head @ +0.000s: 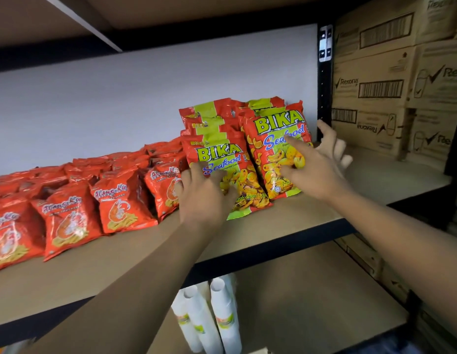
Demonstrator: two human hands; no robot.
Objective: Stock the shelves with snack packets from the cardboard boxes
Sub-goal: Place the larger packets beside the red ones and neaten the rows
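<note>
Two hands, two rows of Bika packets, at least three cup stacks.

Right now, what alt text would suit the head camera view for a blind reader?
A person's left hand and right hand, both open, touch upright Bika Seafood packets on a shelf. Red prawn-cracker packets sit to their left; stacked cardboard boxes stand at the right.
</note>
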